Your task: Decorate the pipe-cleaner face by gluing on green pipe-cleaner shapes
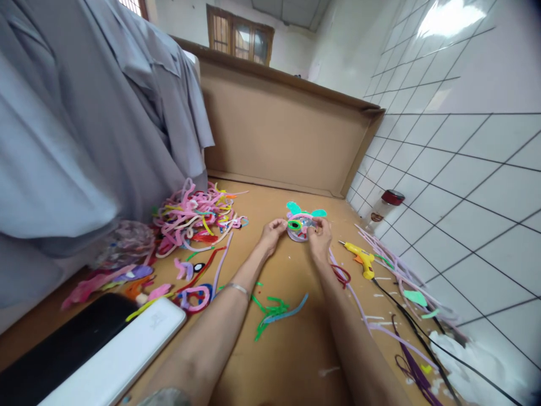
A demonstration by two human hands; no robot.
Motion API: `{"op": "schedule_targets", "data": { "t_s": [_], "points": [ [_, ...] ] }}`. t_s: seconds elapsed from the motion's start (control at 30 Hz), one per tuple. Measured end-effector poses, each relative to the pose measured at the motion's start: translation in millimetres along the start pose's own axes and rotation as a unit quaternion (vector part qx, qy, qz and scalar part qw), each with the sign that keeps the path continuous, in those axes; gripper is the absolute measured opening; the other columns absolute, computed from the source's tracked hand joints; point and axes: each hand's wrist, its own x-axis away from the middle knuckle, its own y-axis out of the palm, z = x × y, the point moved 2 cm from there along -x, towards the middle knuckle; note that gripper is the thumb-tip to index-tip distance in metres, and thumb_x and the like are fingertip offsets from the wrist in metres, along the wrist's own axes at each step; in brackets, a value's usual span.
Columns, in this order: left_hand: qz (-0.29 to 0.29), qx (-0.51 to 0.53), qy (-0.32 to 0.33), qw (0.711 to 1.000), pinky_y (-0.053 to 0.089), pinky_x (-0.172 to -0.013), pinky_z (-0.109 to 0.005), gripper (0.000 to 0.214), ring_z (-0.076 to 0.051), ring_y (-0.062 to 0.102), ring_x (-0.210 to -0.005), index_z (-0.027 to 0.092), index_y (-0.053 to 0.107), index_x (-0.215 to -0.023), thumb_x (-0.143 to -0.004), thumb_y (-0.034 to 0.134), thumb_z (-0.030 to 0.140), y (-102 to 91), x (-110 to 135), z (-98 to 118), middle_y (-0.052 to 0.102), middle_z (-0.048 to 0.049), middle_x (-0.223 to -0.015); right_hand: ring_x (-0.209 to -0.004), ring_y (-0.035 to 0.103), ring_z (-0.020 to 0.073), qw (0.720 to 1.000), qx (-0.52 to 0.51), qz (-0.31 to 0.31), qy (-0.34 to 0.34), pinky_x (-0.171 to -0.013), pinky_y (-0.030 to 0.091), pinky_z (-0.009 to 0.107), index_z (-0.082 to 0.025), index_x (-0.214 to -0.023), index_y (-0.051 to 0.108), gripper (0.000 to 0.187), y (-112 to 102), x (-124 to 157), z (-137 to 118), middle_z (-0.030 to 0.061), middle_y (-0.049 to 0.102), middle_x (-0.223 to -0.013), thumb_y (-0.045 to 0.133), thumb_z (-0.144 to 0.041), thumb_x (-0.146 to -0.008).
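Note:
In the head view a small craft figure [302, 219] sits in the middle of the brown surface. It has a clear rounded body, a pink fuzzy band over the top and teal leaf-shaped pieces [293, 208] sticking up at the back. A bright green ring with a black centre [295, 225] is on its front. My left hand [274, 232] pinches at the figure's left edge, beside that ring. Curled around the right side is my right hand [320, 235], thumb and fingers closed on it. The exact contact points are too small to make out.
A tangled heap of pipe cleaners [194, 220] lies to the left, near a grey cloth [105, 113]. White [127, 349] and black [63, 338] slabs lie front left. Green pipe-cleaner pieces [273, 310] lie between my arms. At right are a yellow glue gun [359, 258] and a red-lidded jar [384, 206].

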Motion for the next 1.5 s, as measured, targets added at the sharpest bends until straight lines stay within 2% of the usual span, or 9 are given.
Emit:
{"op": "schedule_targets", "data": {
  "t_s": [0.13, 0.2, 0.27, 0.43, 0.53, 0.93, 1.23, 1.4, 1.5],
  "points": [
    [0.002, -0.018, 0.003, 1.000, 0.042, -0.077, -0.025, 0.035, -0.016, 0.058, -0.081, 0.015, 0.060, -0.058, -0.052, 0.083, 0.040, 1.1, -2, 0, 0.065, -0.0039, -0.074, -0.091, 0.056, 0.0213, 0.999, 0.009, -0.043, -0.017, -0.087, 0.045, 0.036, -0.020, -0.092, 0.065, 0.024, 2, 2, 2, 0.0058, 0.060, -0.096, 0.054, -0.025, -0.070],
    [0.000, -0.021, 0.002, 1.000, 0.042, -0.082, -0.028, 0.034, -0.020, 0.060, -0.093, 0.015, 0.060, -0.058, -0.053, 0.083, 0.040, 1.3, -3, -1, 0.068, -0.0066, -0.078, -0.094, 0.056, 0.0222, 0.998, 0.016, -0.048, -0.027, -0.089, 0.045, 0.037, -0.020, -0.093, 0.067, 0.025, 3, 2, 2, 0.0064, 0.059, -0.097, 0.055, -0.026, -0.071],
    [0.004, -0.021, 0.003, 1.000, 0.042, -0.084, -0.029, 0.033, -0.021, 0.060, -0.096, 0.015, 0.060, -0.058, -0.053, 0.083, 0.039, 0.9, -4, -1, 0.068, -0.0069, -0.076, -0.095, 0.055, 0.0228, 0.998, 0.023, -0.048, -0.039, -0.091, 0.044, 0.039, -0.020, -0.094, 0.068, 0.026, 4, 2, 2, 0.0068, 0.059, -0.097, 0.055, -0.026, -0.072],
    [0.015, -0.010, -0.003, 1.000, 0.043, -0.075, -0.026, 0.035, -0.012, 0.056, -0.070, 0.014, 0.063, -0.064, -0.054, 0.083, 0.040, 0.3, -4, -3, 0.064, -0.0009, -0.067, -0.101, 0.055, 0.0231, 0.995, 0.045, -0.059, -0.065, -0.094, 0.044, 0.039, -0.022, -0.096, 0.072, 0.029, 3, 3, 1, 0.0067, 0.057, -0.100, 0.053, -0.024, -0.074],
    [0.014, -0.011, 0.003, 1.000, 0.042, -0.070, -0.024, 0.035, -0.010, 0.051, -0.062, 0.014, 0.062, -0.063, -0.053, 0.083, 0.040, 1.8, -4, -2, 0.060, 0.0020, -0.062, -0.102, 0.054, 0.0226, 0.994, 0.051, -0.064, -0.074, -0.094, 0.044, 0.039, -0.023, -0.097, 0.073, 0.029, 2, 5, 0, 0.0063, 0.056, -0.101, 0.053, -0.024, -0.076],
    [0.031, -0.053, 0.016, 0.998, 0.039, -0.064, -0.023, 0.030, -0.009, 0.046, -0.058, 0.015, 0.059, -0.058, -0.057, 0.078, 0.037, 6.4, 0, -7, 0.055, 0.0031, -0.057, -0.109, 0.051, 0.0245, 0.991, 0.024, -0.105, -0.073, -0.097, 0.042, 0.042, -0.027, -0.093, 0.075, 0.023, 2, 6, 3, 0.0058, 0.053, -0.110, 0.061, -0.023, -0.074],
    [0.038, -0.078, 0.016, 0.996, 0.039, -0.063, -0.023, 0.019, -0.009, 0.047, -0.057, 0.015, 0.059, -0.056, -0.062, 0.073, 0.027, 7.5, 1, -9, 0.056, 0.0020, -0.057, -0.101, 0.053, 0.0227, 0.994, 0.029, -0.062, -0.080, -0.095, 0.043, 0.040, -0.022, -0.080, 0.070, 0.014, 5, 6, 2, 0.0055, 0.052, -0.099, 0.057, -0.021, -0.074],
    [0.012, -0.092, 0.032, 0.995, 0.042, -0.065, -0.024, 0.021, -0.010, 0.050, -0.060, 0.014, 0.060, -0.057, -0.064, 0.073, 0.029, 5.3, -1, -12, 0.058, 0.0005, -0.060, -0.102, 0.052, 0.0232, 0.994, 0.031, -0.067, -0.081, -0.096, 0.042, 0.040, -0.021, -0.080, 0.068, 0.014, 4, 6, 1, 0.0060, 0.052, -0.099, 0.054, -0.021, -0.075],
    [0.016, -0.131, 0.048, 0.990, 0.044, -0.067, -0.025, 0.023, -0.012, 0.053, -0.064, 0.015, 0.060, -0.057, -0.066, 0.074, 0.031, 2.1, -4, -16, 0.059, -0.0004, -0.061, -0.102, 0.052, 0.0231, 0.993, 0.030, -0.076, -0.087, -0.095, 0.042, 0.040, -0.021, -0.080, 0.068, 0.015, 3, 6, 0, 0.0059, 0.052, -0.099, 0.054, -0.021, -0.076]
  ]
}}
